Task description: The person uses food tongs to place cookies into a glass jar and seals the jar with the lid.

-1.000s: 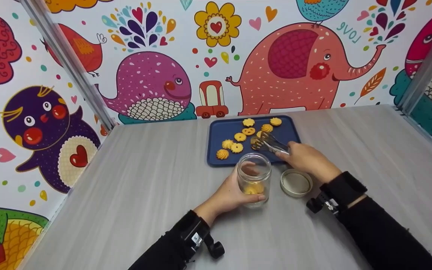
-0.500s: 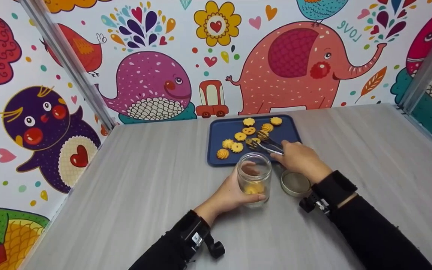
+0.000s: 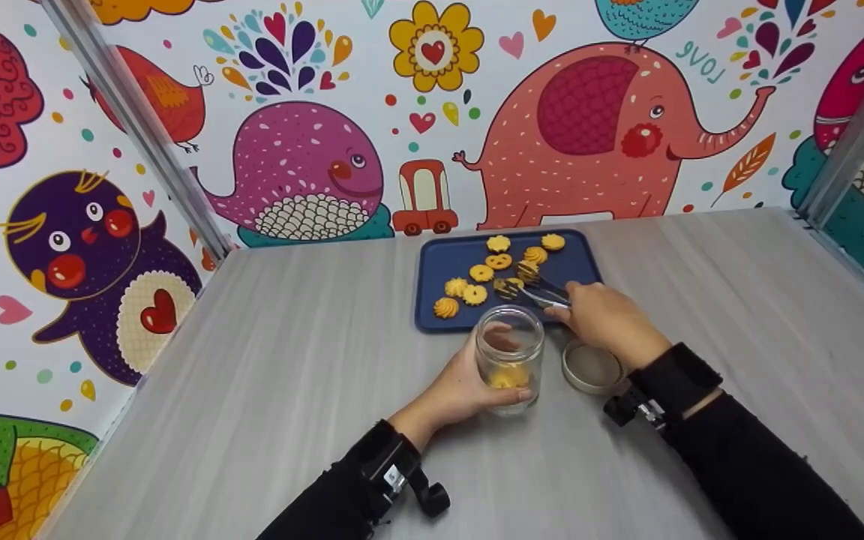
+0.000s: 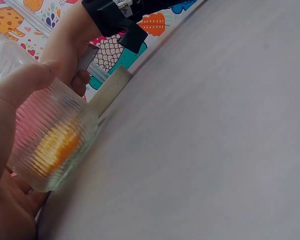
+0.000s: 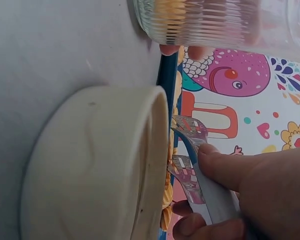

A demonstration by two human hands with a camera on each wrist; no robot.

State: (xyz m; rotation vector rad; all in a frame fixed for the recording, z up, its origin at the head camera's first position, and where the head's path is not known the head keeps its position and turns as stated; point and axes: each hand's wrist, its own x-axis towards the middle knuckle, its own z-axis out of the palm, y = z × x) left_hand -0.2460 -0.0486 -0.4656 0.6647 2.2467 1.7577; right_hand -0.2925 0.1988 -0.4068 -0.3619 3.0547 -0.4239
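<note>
My left hand (image 3: 462,386) grips a clear glass jar (image 3: 534,360) on the table, its thumb across the front. Yellow cookies (image 4: 57,147) lie at the bottom of the ribbed jar. With my right hand (image 3: 608,319) I hold metal tongs (image 3: 548,296) over a blue tray (image 3: 436,259). Their slotted ends (image 5: 190,127) stand apart, one on each side of a cookie that is partly hidden; whether they touch it I cannot tell. Several other piped and ring-shaped cookies (image 3: 445,307) and a pretzel-shaped one (image 3: 499,261) lie on the tray.
A round cream lid (image 3: 591,367) lies on the table right of the jar, close under my right wrist. In the right wrist view the lid (image 5: 90,165) looms large in front. A wall with cartoon animals (image 3: 582,142) borders the grey table (image 3: 289,337) behind the tray.
The ends of the tongs have spread apart around a cookie on the tray. My right hand has shifted slightly left. My left hand and the jar stay in place.
</note>
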